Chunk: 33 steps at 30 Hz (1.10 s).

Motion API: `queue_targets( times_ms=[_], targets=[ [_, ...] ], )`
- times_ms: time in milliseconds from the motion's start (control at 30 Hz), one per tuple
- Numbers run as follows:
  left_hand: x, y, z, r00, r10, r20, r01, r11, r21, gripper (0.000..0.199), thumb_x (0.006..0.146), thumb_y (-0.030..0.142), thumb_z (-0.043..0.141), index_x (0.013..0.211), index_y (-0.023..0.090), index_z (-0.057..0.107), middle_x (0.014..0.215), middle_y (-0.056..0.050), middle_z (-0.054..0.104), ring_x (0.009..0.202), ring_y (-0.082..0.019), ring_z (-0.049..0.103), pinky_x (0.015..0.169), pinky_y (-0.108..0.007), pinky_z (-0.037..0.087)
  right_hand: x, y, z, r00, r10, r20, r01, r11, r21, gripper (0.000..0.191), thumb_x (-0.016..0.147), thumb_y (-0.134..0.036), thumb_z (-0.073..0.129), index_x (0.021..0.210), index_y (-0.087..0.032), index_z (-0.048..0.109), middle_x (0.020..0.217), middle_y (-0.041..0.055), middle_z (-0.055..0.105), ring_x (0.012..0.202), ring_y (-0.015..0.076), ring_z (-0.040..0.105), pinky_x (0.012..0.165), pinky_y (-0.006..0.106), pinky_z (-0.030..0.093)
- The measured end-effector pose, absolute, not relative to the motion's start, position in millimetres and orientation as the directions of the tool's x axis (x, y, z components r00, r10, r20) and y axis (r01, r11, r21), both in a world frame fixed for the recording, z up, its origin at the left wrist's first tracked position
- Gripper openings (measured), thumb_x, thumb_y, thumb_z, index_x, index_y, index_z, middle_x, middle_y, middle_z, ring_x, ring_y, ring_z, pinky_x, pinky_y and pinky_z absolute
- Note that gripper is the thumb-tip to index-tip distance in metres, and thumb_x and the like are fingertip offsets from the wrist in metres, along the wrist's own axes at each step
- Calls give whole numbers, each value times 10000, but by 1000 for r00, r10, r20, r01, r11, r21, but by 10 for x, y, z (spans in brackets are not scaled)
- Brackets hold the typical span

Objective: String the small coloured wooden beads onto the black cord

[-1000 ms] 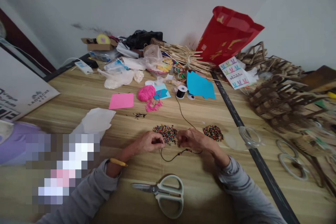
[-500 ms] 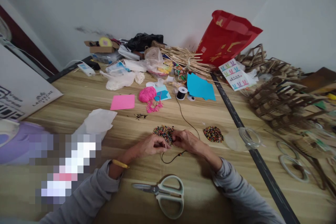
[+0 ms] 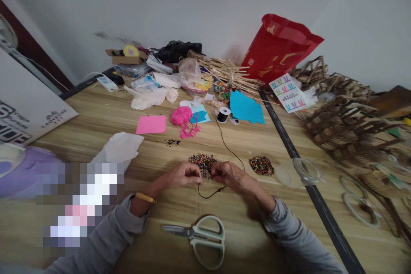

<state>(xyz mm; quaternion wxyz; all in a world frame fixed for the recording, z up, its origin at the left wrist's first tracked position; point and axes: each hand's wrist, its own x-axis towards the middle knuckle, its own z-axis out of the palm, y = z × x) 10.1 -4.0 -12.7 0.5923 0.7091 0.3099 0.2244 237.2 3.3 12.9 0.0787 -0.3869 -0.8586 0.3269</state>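
My left hand [image 3: 186, 173] pinches the end of a thin black cord [image 3: 208, 197] between thumb and fingertips, just in front of a pile of multicoloured beads [image 3: 202, 162]. From there the cord sags in a loop toward my right hand [image 3: 229, 174], with a few small beads [image 3: 221, 189] strung on it. My right hand's fingers are bent together at the pile's right edge; whatever they pinch is hidden. Behind it the cord runs back to a spool of black cord [image 3: 223, 114]. Closer to me lie scissors [image 3: 207, 239] with pale handles, blades pointing left.
A beaded loop [image 3: 261, 165] and coiled clear tubing [image 3: 306, 171] lie to the right. Farther back are pink yarn [image 3: 181, 115], a pink sheet [image 3: 150, 124], blue sheets [image 3: 246, 107] and a red bag [image 3: 282, 49]. Woven baskets [image 3: 337, 128] crowd the right side; a white box [image 3: 32, 98] stands left.
My fingertips have drawn slightly apart, the left hand shifting a little left with the cord end. The cord loop hangs between them much as before.
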Motion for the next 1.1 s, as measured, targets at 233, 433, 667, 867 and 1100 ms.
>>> queue_targets(
  times_ms=[233,433,667,867,1100],
  targets=[
    [54,-37,-15,734,668,-125,326,-185,927,220,742,312,644,703,95,647,588,5,586,531,-73,450,502,-168,327,2277,-26,19,-673,732,-105,620,481,-619,99,721,-84,608,784,-154,578,651,-29,538,561,87,450,536,184,305],
    [46,-32,-26,752,650,-114,348,-244,905,222,750,326,643,715,109,672,583,13,586,540,-75,445,497,-165,318,2271,-17,1,-665,742,-87,596,457,-661,79,733,-90,601,754,-153,557,646,-39,517,564,82,438,536,180,309],
    [19,-11,-92,752,650,-112,328,-221,918,230,738,332,647,714,105,671,581,7,586,521,-74,441,489,-164,325,2414,63,94,-639,764,-89,520,344,-782,80,766,-194,609,737,-149,549,626,-47,501,568,83,445,533,182,332],
    [28,-21,-93,741,665,-95,312,-216,925,247,750,344,636,722,101,671,592,-1,593,535,-79,453,495,-167,326,2433,57,147,-583,797,-157,436,143,-889,194,806,-336,589,756,-152,553,580,-59,471,510,69,410,484,180,318],
    [52,-22,-73,717,697,-16,266,-252,931,243,749,341,631,734,99,660,651,-18,635,596,-99,514,576,-184,383,2162,-159,78,-698,647,-307,217,-217,-952,362,667,-442,724,825,-154,571,674,-19,589,508,68,504,449,166,398]
  ],
)
